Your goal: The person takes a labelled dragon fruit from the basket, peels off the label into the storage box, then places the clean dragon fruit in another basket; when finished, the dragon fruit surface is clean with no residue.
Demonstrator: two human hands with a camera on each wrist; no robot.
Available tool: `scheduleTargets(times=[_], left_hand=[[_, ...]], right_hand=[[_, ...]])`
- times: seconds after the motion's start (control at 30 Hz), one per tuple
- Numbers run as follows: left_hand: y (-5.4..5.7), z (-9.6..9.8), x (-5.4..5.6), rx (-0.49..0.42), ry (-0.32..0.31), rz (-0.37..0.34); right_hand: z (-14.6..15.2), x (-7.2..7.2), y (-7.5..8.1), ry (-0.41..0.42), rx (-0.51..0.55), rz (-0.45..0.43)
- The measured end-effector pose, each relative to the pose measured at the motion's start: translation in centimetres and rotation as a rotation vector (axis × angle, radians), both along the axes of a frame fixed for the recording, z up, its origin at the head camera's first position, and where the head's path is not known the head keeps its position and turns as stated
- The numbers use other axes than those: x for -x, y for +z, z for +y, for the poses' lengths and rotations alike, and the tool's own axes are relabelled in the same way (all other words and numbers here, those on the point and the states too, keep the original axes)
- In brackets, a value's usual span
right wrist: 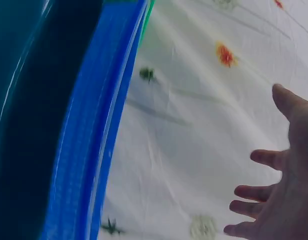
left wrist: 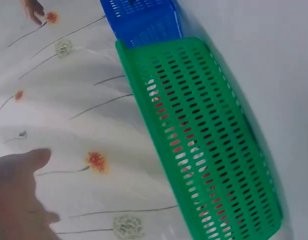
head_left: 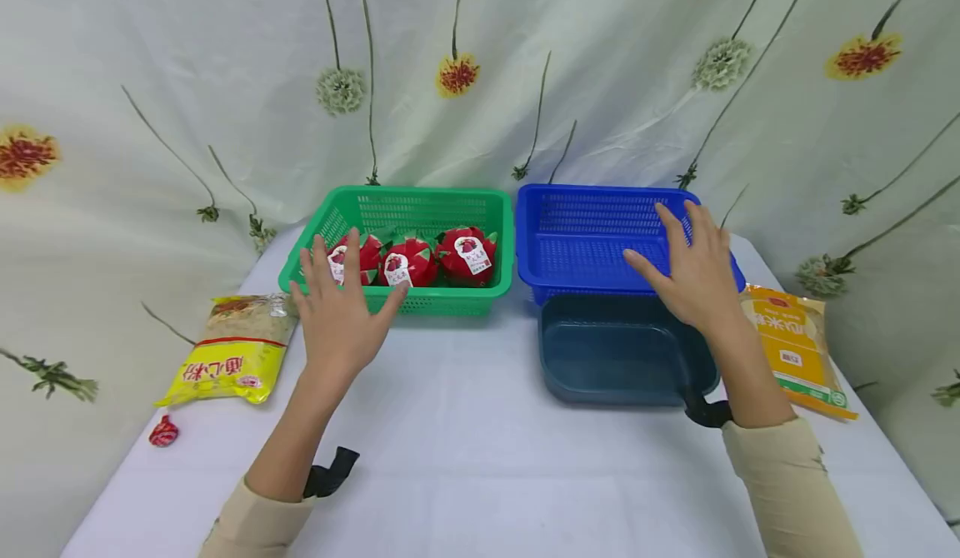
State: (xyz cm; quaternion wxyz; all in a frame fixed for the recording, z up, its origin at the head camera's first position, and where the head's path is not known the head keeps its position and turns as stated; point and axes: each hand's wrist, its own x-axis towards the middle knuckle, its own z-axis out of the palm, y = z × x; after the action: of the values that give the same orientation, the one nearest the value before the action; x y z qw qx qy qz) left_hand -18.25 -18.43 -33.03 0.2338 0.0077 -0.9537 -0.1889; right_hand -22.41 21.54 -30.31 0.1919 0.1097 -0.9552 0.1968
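Note:
My left hand (head_left: 339, 318) is raised with fingers spread, overlapping the left front of the green basket (head_left: 450, 301) in the head view; it holds nothing. Inside that basket lie three red packages with green leaf-like tips and white labels, such as the right-hand red package (head_left: 454, 260). My right hand (head_left: 696, 279) is also raised with fingers apart and nothing in it, overlapping the right side of the blue basket (head_left: 581, 250). A dark teal tray (head_left: 611, 358) stands just in front of the blue basket. Both wrist views show the hands apart from the baskets, against the flowered cloth.
A yellow bag of pasta (head_left: 232, 358) lies at the left, with a small red wrapped candy (head_left: 164, 432) in front of it. At the right edge is an orange food packet (head_left: 795, 346). Flowered cloth (head_left: 525, 25) hangs behind the white table (head_left: 465, 458).

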Motion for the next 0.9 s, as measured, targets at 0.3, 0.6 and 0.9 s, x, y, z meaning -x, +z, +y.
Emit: scheduleTargets(times=[0.3,0.6,0.9], left_hand=[[-2.8,-0.4,0.7,-0.580,0.145,0.211],[-7.2,-0.1,3.6,-1.078,0.152,0.147],[-8.8,0.1,5.8,-1.301,0.062,0.359]], right_hand=[[-11.5,5.2,-0.9,0.270,0.372,0.065],[-19.7,10.1,-3.6,0.391,0.470,-0.170],[-21.5,12.7,-5.4,0.389,0.262,-0.323]])
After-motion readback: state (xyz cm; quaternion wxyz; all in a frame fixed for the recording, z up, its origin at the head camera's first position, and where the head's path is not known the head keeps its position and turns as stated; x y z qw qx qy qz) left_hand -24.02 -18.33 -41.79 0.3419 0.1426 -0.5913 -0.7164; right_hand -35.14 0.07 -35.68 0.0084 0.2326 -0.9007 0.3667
